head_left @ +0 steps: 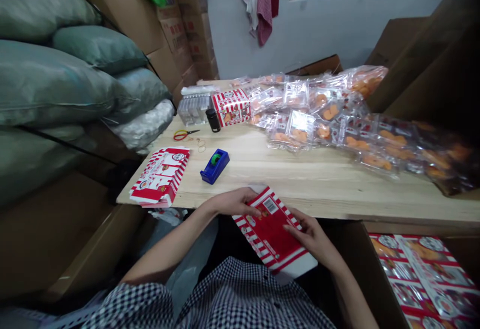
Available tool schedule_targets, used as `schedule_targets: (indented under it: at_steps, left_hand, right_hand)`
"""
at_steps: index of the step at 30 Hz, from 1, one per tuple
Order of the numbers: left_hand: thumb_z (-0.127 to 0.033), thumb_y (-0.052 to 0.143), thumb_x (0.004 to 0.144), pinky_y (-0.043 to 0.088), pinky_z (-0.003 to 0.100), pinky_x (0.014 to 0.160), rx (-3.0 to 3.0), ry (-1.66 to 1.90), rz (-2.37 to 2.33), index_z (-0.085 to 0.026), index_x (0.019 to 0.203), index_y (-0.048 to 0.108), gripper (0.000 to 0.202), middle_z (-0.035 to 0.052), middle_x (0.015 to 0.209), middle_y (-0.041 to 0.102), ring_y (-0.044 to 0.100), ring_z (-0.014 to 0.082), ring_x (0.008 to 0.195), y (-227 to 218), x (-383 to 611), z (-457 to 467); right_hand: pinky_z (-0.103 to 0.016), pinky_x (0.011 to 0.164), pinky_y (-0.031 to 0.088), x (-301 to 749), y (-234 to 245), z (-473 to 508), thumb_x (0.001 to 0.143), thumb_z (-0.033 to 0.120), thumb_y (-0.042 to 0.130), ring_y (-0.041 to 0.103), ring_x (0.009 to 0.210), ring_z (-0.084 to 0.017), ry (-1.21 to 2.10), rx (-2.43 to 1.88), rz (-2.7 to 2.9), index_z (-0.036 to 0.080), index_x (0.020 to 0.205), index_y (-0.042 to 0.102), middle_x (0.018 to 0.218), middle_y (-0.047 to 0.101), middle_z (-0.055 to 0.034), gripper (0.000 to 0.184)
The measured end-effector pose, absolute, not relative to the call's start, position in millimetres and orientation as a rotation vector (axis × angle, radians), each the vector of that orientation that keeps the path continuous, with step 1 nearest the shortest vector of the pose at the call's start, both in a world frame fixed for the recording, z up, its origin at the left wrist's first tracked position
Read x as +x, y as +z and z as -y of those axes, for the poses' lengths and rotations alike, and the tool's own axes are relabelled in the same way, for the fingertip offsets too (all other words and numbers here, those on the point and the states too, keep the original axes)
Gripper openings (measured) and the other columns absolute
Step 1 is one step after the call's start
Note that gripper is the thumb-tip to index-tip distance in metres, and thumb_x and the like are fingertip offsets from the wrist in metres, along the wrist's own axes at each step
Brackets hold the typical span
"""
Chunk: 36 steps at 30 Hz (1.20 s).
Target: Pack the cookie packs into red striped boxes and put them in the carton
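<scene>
Between my two hands, at the table's front edge, is a red-and-white striped cardboard box (268, 236) with a barcode on its face. It looks fairly flat and lies tilted. My left hand (240, 202) grips its upper left edge, thumb on the printed face. On the right side, my right hand (307, 231) holds the edge with its thumb on top; its other fingers are partly hidden behind the card. A blue tape dispenser (215, 167) with a green core stands beyond my left hand. A stack of flat printed boxes (161, 176) lies at the table's left corner.
Red-handled scissors (185, 134), a black jar (213, 120), a striped box (231, 106) and clear plastic trays (194, 106) sit at the back left. Many clear packs with orange pieces (300, 129) cover the back right. A carton of printed boxes (423, 274) stands below right.
</scene>
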<state>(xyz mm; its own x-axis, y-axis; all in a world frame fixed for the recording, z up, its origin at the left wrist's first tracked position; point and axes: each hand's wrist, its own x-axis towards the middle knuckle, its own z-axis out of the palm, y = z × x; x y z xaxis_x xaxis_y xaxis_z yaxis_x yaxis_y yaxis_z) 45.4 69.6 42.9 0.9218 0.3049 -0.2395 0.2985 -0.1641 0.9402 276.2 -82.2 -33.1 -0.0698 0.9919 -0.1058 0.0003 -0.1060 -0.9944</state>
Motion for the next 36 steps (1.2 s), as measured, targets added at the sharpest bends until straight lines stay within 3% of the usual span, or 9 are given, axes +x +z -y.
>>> schedule_targets:
  at_steps: [2,4,8,13,17,22,26,30,36]
  left_hand:
    - [-0.032,0.062,0.089,0.051,0.027,0.074,1.806,0.085,-0.532,-0.015,0.1,0.073,0.023,0.0051,0.094,0.075,0.068,0.0186,0.081,39.0,51.4,-76.9]
    - [-0.03,0.06,0.09,0.05,0.027,0.074,1.896,0.198,-0.626,-0.015,0.099,0.072,0.021,0.0038,0.092,0.075,0.067,0.0182,0.081,39.6,58.7,-82.5]
    - [-0.027,0.066,0.085,0.051,0.029,0.074,2.098,0.375,-0.722,-0.017,0.097,0.069,0.016,0.0017,0.086,0.072,0.065,0.0173,0.078,49.8,75.0,-87.3]
    - [-0.033,0.068,0.088,0.043,0.043,0.107,2.161,0.986,-0.925,-0.021,0.129,0.058,0.044,0.0119,0.132,0.063,0.058,0.0267,0.123,39.8,77.4,-64.6]
    - [-0.041,0.061,0.092,0.036,0.048,0.115,1.741,1.048,-1.242,-0.019,0.141,0.049,0.054,0.0159,0.144,0.054,0.049,0.0288,0.135,7.2,67.2,-19.8]
    - [-0.039,0.075,0.082,0.042,0.042,0.112,1.424,0.924,-1.058,-0.022,0.145,0.045,0.072,0.0112,0.143,0.057,0.056,0.0266,0.129,-11.9,74.9,18.4]
    - [-0.034,0.081,0.075,0.049,0.04,0.103,1.283,0.972,-1.019,-0.023,0.134,0.055,0.066,0.0088,0.131,0.066,0.064,0.0258,0.116,-2.6,85.2,20.1]
    - [-0.037,0.074,0.081,0.055,0.037,0.092,1.169,0.93,-0.945,-0.021,0.118,0.065,0.041,0.0067,0.115,0.073,0.069,0.024,0.1,6.1,86.3,18.3]
    - [-0.038,0.075,0.08,0.058,0.035,0.081,1.048,0.804,-0.905,-0.017,0.106,0.072,0.033,0.0084,0.108,0.076,0.071,0.0237,0.087,5.9,73.4,15.0]
  right_hand:
    - [-0.047,0.11,0.045,273.2,-31.0,76.3,0.084,0.041,0.074,0.055,0.131,-0.03,1.134,-1.351,1.248,0.029,0.144,0.051,0.146,0.056,-0.0065,0.065]
    - [-0.047,0.109,0.046,270.5,-26.9,71.2,0.082,0.042,0.076,0.057,0.128,-0.03,1.05,-1.422,1.238,0.028,0.149,0.044,0.146,0.056,-0.0071,0.075]
    - [-0.039,0.09,0.059,268.1,-18.7,62.5,0.091,0.049,0.063,0.069,0.108,-0.027,1.269,-1.291,1.076,0.024,0.136,0.058,0.126,0.07,-0.0082,0.052]
    - [-0.034,0.072,0.06,263.4,-19.6,60.5,0.086,0.052,0.068,0.072,0.092,-0.026,1.147,-1.264,0.739,0.026,0.106,0.064,0.102,0.077,-0.0059,0.033]
    - [-0.037,0.081,0.059,253.2,-20.6,66.8,0.088,0.053,0.065,0.07,0.093,-0.025,1.039,-1.284,0.671,0.027,0.109,0.062,0.109,0.075,-0.0045,0.033]
    - [-0.037,0.108,0.043,233.2,-12.2,71.9,0.095,0.05,0.055,0.058,0.12,-0.024,0.909,-1.379,0.801,0.028,0.128,0.055,0.13,0.064,-0.0051,0.04]
    - [-0.036,0.103,0.046,225.8,-10.7,71.4,0.094,0.051,0.055,0.06,0.115,-0.024,0.88,-1.436,0.806,0.027,0.128,0.052,0.125,0.064,-0.0063,0.041]
    - [-0.037,0.107,0.045,225.4,-12.1,71.3,0.091,0.051,0.061,0.058,0.121,-0.024,0.949,-1.369,0.774,0.029,0.13,0.05,0.13,0.063,-0.0058,0.046]
    - [-0.044,0.098,0.054,244.3,-7.8,73.6,0.08,0.058,0.072,0.062,0.123,-0.03,1.407,-1.11,0.545,0.031,0.131,0.054,0.135,0.065,-0.0068,0.061]
